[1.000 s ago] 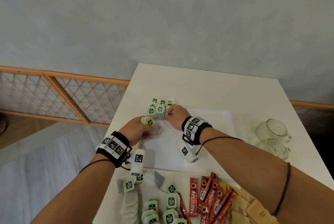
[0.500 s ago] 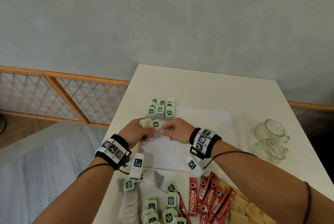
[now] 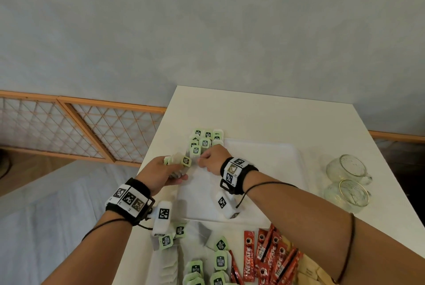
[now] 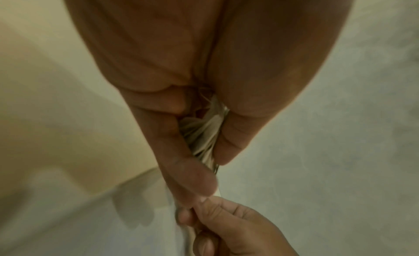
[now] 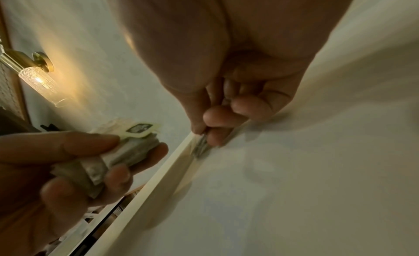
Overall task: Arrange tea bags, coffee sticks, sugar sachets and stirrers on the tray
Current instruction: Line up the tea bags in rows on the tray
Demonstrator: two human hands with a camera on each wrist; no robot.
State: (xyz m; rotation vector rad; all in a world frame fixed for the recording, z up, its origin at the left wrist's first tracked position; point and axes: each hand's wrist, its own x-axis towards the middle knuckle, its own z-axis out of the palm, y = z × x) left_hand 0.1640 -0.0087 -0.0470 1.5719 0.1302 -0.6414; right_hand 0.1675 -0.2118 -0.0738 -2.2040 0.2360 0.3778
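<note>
Close by, loose tea bags (image 3: 220,259), red coffee sticks (image 3: 271,254) and brown sugar sachets (image 3: 310,271) still wait on the table (image 3: 253,112). Farther out, the left hand (image 3: 161,171) grips a stack of tea bags (image 5: 127,152). The right hand (image 3: 212,160) has pulled one bag off and now pinches it down at the tray (image 3: 276,169) edge, beside the rows (image 3: 204,142). One more is placed.

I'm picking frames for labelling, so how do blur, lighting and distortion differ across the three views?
Head view: evenly lit and sharp, table edges splayed by the wide lens. Left wrist view: dim, soft, left hand looming large. Right wrist view: wall lamp throws warm glare, right hand and tray rim slightly blurred.
</note>
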